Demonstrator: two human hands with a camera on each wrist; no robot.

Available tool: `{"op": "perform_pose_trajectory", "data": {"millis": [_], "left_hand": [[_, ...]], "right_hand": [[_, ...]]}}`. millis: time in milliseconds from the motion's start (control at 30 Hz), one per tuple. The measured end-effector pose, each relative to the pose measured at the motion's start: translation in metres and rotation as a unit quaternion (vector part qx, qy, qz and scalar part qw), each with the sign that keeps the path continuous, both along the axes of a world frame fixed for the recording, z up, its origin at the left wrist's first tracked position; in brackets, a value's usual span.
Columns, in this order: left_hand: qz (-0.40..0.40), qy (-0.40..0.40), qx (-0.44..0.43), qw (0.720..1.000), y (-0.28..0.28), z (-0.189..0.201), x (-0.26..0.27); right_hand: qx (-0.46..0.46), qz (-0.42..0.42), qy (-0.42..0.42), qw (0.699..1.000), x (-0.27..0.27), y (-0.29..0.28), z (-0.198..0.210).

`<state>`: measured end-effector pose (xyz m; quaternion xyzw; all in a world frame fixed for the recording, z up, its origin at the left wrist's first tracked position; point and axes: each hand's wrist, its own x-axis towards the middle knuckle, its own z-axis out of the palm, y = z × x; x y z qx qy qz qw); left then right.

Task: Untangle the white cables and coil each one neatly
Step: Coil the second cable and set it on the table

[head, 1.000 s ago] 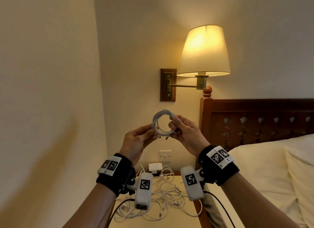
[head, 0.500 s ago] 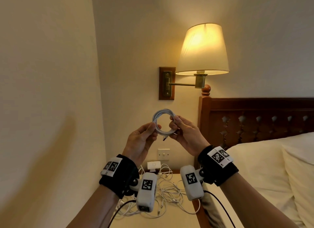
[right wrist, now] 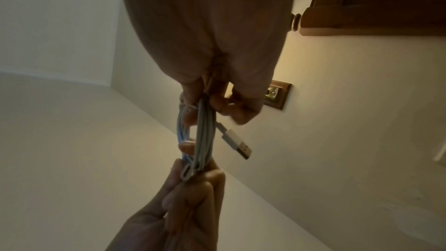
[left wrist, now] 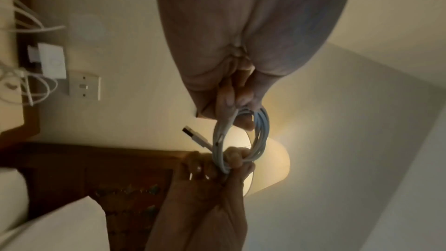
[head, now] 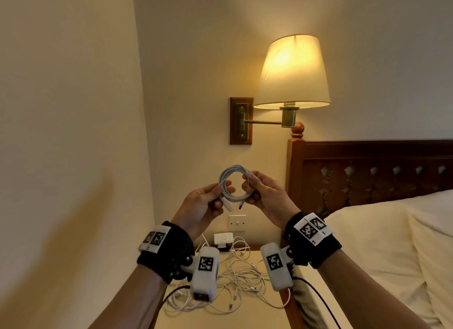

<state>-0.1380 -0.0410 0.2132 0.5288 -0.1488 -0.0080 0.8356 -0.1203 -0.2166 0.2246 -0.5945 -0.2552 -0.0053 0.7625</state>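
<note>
Coiled white cable (head: 234,184) lower than before, both plugs now dangling, pinched by fingers (head: 215,190) of both hands.

One coiled white cable (head: 234,184) held between two hands, one tangled heap of white cables (head: 237,282) whose number cannot be told, one white charger (head: 223,238), one lamp (head: 291,71), one wall switch (head: 237,222).
</note>
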Motion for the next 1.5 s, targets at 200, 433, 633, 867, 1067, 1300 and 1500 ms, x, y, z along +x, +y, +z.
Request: {"op": "perform_pose_trajectory", "data": {"millis": [200,433,633,867,1067,1300,1500], "left_hand": [[-0.048,0.056,-0.128,0.989,-0.001,0.003,0.002],[0.011,0.013,-0.088,0.996,-0.005,-0.004,-0.001],[0.055,0.018,-0.091,0.994,0.003,-0.002,0.004],[0.070,0.007,-0.089,0.994,0.008,-0.002,0.004],[0.049,-0.003,-0.077,0.996,-0.001,-0.012,-0.001],[0.178,-0.055,0.076,0.979,-0.002,-0.022,0.002],[0.255,-0.136,0.179,0.940,0.002,-0.023,0.001]], "right_hand": [[-0.093,-0.093,-0.053,0.990,-0.004,0.008,-0.006],[-0.094,-0.075,-0.064,0.991,-0.008,0.010,-0.009],[-0.171,-0.065,-0.073,0.980,-0.005,-0.003,-0.015],[-0.121,-0.085,-0.030,0.988,-0.006,-0.011,-0.010],[-0.157,-0.076,-0.009,0.985,-0.006,0.002,-0.009],[-0.049,-0.101,-0.017,0.993,-0.006,0.009,-0.005],[-0.038,-0.152,-0.022,0.987,-0.004,0.003,0.002]]}}
